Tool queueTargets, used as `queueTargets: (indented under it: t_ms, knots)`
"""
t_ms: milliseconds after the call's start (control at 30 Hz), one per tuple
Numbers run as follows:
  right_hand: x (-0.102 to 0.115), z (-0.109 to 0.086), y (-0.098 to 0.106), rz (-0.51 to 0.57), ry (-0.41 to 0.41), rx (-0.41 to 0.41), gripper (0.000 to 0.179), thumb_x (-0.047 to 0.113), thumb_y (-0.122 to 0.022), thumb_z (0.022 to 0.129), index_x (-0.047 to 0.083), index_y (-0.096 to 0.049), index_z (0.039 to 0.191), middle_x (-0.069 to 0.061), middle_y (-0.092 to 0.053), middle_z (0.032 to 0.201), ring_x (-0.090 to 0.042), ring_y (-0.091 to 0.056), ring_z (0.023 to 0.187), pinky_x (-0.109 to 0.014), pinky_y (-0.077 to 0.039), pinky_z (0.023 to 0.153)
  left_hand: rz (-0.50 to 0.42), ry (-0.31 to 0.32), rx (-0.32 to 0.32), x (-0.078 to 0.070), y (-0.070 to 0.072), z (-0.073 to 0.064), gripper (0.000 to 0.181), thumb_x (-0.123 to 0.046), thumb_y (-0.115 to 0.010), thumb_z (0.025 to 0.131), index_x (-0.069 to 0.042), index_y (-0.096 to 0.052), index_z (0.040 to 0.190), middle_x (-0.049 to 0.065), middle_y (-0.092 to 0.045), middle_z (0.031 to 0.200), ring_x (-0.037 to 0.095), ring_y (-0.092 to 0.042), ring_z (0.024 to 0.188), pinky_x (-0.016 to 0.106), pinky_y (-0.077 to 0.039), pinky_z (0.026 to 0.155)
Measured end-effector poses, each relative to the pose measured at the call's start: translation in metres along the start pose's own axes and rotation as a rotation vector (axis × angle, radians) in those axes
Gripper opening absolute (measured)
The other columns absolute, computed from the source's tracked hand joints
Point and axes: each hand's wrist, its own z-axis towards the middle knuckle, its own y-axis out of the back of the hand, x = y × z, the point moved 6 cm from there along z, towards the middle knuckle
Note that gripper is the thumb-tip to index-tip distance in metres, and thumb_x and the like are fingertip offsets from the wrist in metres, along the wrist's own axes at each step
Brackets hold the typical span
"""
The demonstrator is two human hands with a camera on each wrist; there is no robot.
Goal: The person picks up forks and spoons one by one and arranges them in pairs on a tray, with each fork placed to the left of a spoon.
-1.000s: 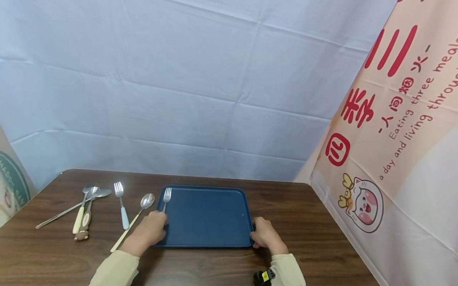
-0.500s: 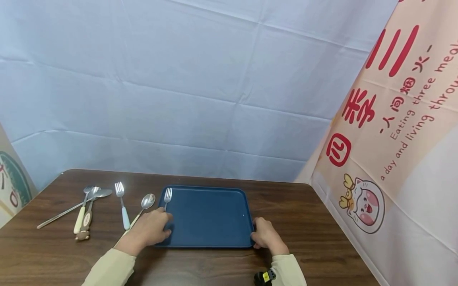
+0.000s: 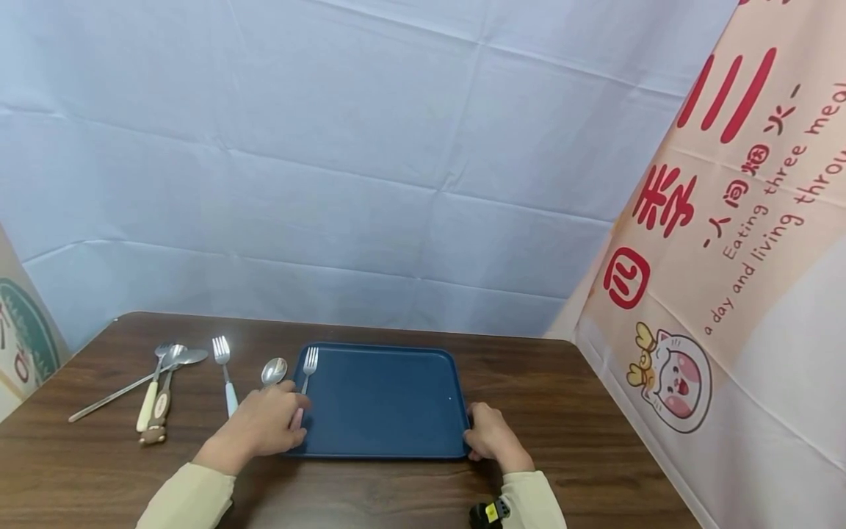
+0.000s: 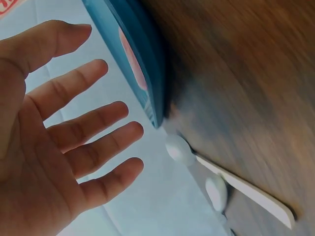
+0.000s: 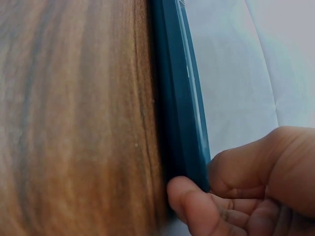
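A dark blue tray (image 3: 383, 404) lies on the wooden table. Along its left side rests a fork (image 3: 310, 361), whose pink handle (image 4: 132, 59) shows in the left wrist view. My left hand (image 3: 264, 420) hovers over the tray's left edge beside that fork. Its fingers are spread, and the palm holds nothing. At the tray's right edge, near the front corner, my right hand (image 3: 490, 432) pinches the rim between thumb and fingers. A spoon (image 3: 274, 369) with a cream handle (image 4: 256, 196) lies left of the tray, partly hidden under my left hand in the head view.
Further left lies a fork with a light blue handle (image 3: 230, 399). Beyond it is a loose cluster with a yellow-handled fork (image 3: 147, 406), a brown bear-handled piece (image 3: 158, 411) and a long metal spoon (image 3: 112, 397). A pale cloth (image 3: 330, 184) hangs behind the table.
My left hand has lifted away from the fork on the tray and shifted left, over the cream-handled spoon. The fork stays in the tray. My right hand has kept its hold on the rim.
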Motion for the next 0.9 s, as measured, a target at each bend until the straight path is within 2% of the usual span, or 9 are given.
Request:
queueTargets:
  t_ms: [133,367,433,600,767,900]
  knots:
    - [0.0,0.0,0.0,0.001,0.002,-0.003,0.038,-0.011,-0.051,0.079,-0.017,-0.05,0.116,-0.017,-0.059,0.076,-0.016,-0.056,0.042,-0.03,-0.047,0.045,-0.027,0.015,-0.009,0.013,0.003,-0.006,0.028,-0.021,-0.075,0.067,-0.009,-0.071,0.091,0.004,-0.057,0.084,0.015,-0.049,0.063,0.036,-0.045,0.055]
    - [-0.001,0.0,0.0,0.002,0.009,-0.005,0.037,-0.011,-0.051,0.079,-0.017,-0.051,0.115,-0.016,-0.058,0.075,-0.016,-0.056,0.041,-0.03,-0.047,0.045,-0.051,0.077,0.052,0.036,0.002,-0.015,0.032,-0.022,-0.078,0.068,-0.009,-0.07,0.096,0.009,-0.061,0.097,0.018,-0.054,0.072,0.044,-0.049,0.064]
    - [-0.001,0.001,0.0,0.002,0.009,-0.005,0.036,-0.011,-0.051,0.079,-0.017,-0.051,0.114,-0.016,-0.058,0.074,-0.016,-0.056,0.042,-0.029,-0.047,0.045,-0.053,0.084,0.054,0.041,0.001,-0.018,0.034,-0.022,-0.078,0.068,-0.008,-0.07,0.097,0.011,-0.06,0.099,0.021,-0.057,0.075,0.048,-0.049,0.066]
    - [-0.001,0.0,0.0,0.007,0.006,-0.004,0.035,-0.011,-0.051,0.079,-0.017,-0.051,0.114,-0.016,-0.058,0.074,-0.016,-0.056,0.042,-0.03,-0.047,0.045,-0.05,0.088,0.052,0.051,-0.002,-0.023,0.034,-0.018,-0.078,0.066,-0.006,-0.07,0.096,0.014,-0.058,0.098,0.026,-0.058,0.078,0.048,-0.048,0.069]
    - [-0.001,0.001,0.0,0.006,-0.003,-0.002,0.038,-0.012,-0.051,0.08,-0.018,-0.049,0.117,-0.02,-0.059,0.08,-0.017,-0.056,0.043,-0.03,-0.047,0.046,-0.051,0.107,0.041,0.058,-0.002,-0.027,0.033,-0.013,-0.079,0.063,-0.007,-0.071,0.094,0.016,-0.052,0.093,0.029,-0.052,0.077,0.048,-0.047,0.065]
    - [-0.001,0.0,0.0,0.006,-0.006,-0.001,0.04,-0.011,-0.051,0.08,-0.018,-0.047,0.119,-0.023,-0.06,0.084,-0.017,-0.056,0.043,-0.03,-0.047,0.046,-0.057,0.165,0.041,0.063,-0.001,-0.031,0.04,-0.01,-0.079,0.06,-0.002,-0.07,0.098,0.024,-0.045,0.093,0.034,-0.048,0.076,0.049,-0.046,0.063]
